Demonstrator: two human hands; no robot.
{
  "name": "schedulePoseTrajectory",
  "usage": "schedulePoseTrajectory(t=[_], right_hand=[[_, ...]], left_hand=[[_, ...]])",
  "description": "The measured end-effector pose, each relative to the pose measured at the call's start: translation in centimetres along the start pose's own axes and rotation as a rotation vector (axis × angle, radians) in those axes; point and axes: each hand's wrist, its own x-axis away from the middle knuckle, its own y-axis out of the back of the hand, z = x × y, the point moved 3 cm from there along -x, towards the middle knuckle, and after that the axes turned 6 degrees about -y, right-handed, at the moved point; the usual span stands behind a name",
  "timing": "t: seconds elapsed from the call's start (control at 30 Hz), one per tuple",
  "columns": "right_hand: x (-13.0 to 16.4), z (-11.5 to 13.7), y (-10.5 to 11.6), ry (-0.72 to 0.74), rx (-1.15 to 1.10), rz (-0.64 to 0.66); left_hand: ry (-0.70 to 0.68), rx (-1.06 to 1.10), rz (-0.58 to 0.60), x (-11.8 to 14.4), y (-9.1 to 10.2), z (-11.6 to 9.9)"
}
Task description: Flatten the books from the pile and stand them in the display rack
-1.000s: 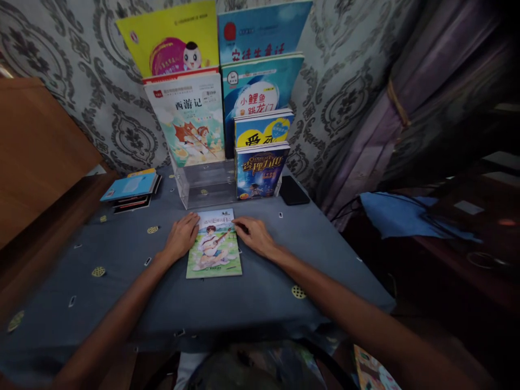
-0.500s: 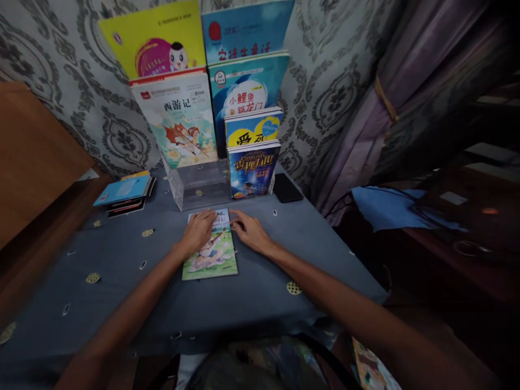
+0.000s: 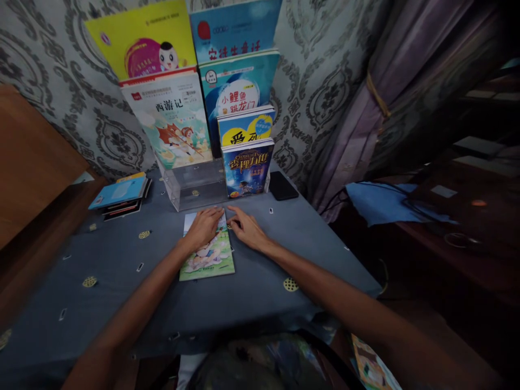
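Observation:
A thin picture-covered book lies flat on the dark blue-grey tablecloth in front of me. My left hand rests flat on its upper part, fingers stretched out, hiding much of the title. Just beyond the book's right edge is my right hand, its index finger extended toward the top right corner and the other fingers loosely bent. It grips nothing. Behind both hands stands a clear acrylic rack with several upright books, among them a white-and-green one and a small dark blue one.
A black phone lies right of the rack. At the left is a stack of books beside a brown wooden panel. A patterned curtain hangs behind the table. Blue cloth and cables are at right.
My left hand has slid a little to the right and up across the book's cover, covering more of the title. My right hand stays beside the book. The view has shifted slightly.

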Motion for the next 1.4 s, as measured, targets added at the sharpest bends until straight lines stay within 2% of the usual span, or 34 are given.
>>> schedulePoseTrajectory(t=[0.3,0.5,0.87,1.03,1.27,1.4], right_hand=[[-0.1,-0.3,-0.1,0.023,-0.026,-0.008],[-0.1,-0.4,-0.2,0.027,-0.034,-0.008],[-0.2,0.0,-0.1,0.012,0.013,0.026],[-0.1,0.0,-0.1,0.014,0.039,0.031],[0.2,0.4,-0.4,0.051,0.122,0.057],[0.5,0.4,-0.8,0.128,0.240,0.069]], left_hand=[[-0.088,0.072,-0.002,1.3,-0.1,-0.9],[-0.089,0.135,-0.014,2.5,0.4,-1.9],[-0.173,0.143,0.112,6.5,1.5,-5.2],[-0.212,0.154,0.112,8.6,1.9,-7.0],[-0.253,0.029,0.096,11.5,1.6,-9.2],[-0.269,-0.065,0.073,12.7,1.3,-10.1]])
